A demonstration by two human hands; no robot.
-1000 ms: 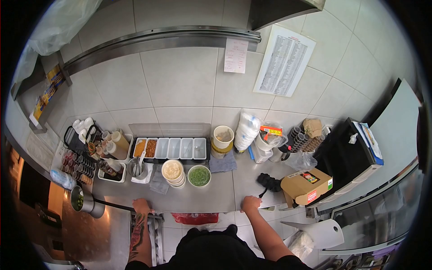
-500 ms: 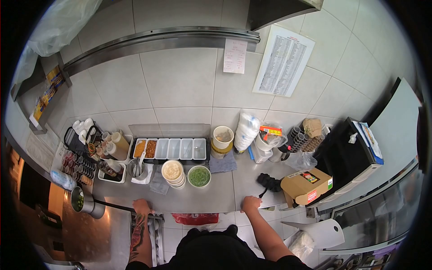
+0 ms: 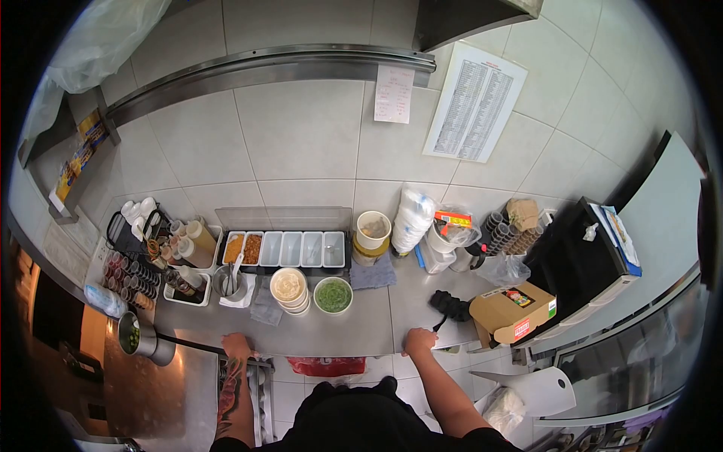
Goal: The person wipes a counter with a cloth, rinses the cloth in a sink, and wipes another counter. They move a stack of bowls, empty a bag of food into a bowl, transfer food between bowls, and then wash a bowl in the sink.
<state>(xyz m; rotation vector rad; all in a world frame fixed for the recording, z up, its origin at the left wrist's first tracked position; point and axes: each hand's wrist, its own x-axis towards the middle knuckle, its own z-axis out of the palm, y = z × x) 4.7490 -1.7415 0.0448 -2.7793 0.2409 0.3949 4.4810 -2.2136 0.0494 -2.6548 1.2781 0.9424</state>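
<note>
My left hand point(image 3: 237, 346) rests at the front edge of the steel counter point(image 3: 346, 331), its fingers curled over the edge and the thumb toward the right. Further right, my right hand point(image 3: 419, 341) holds the same edge, just below a bundled black cloth-like item point(image 3: 450, 306) whose thin strap reaches toward it. Between the hands, further back, stand a tub of chopped greens point(image 3: 333, 295) and stacked round tubs point(image 3: 288, 285) with pale contents on top. Behind them is a condiment box point(image 3: 291, 249) with several white compartments, two filled with orange and brown food.
A metal pot point(image 3: 141, 340) stands on the left, near bottles point(image 3: 197, 239) and a utensil holder point(image 3: 232, 282). Grey cloths point(image 3: 374, 273) lie on the counter. At right are a cardboard box point(image 3: 514, 313), stacked cups point(image 3: 503, 235) and a black cabinet point(image 3: 584, 264). A steel shelf point(image 3: 271, 63) hangs above.
</note>
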